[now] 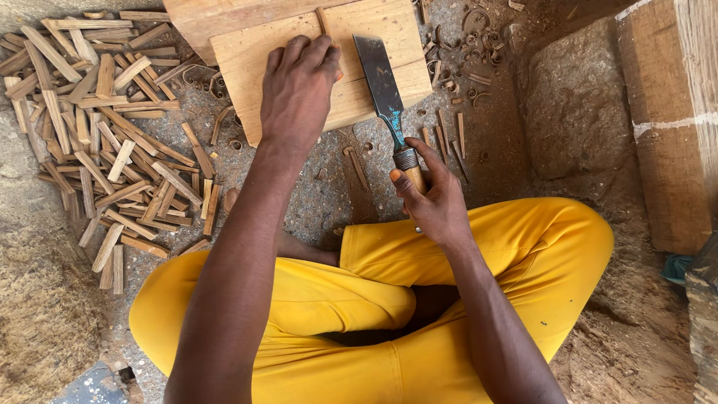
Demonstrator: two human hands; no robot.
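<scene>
Two hands working: left hand [298, 93] flat, pinning the wooden block [329, 63]; right hand [430, 198] grips the chisel [383, 90], which could slip toward those fingers.

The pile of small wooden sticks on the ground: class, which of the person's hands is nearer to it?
Left. The left hand presses flat on the wooden board, just right of the pile of sticks. The right hand grips the chisel handle, farther right.

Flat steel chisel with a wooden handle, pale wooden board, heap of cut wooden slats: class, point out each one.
Flat steel chisel with a wooden handle [379, 78], head view, middle of the blade.
Pale wooden board [243, 56], head view, bare left part.
Heap of cut wooden slats [105, 127], head view, centre of the pile.
</scene>
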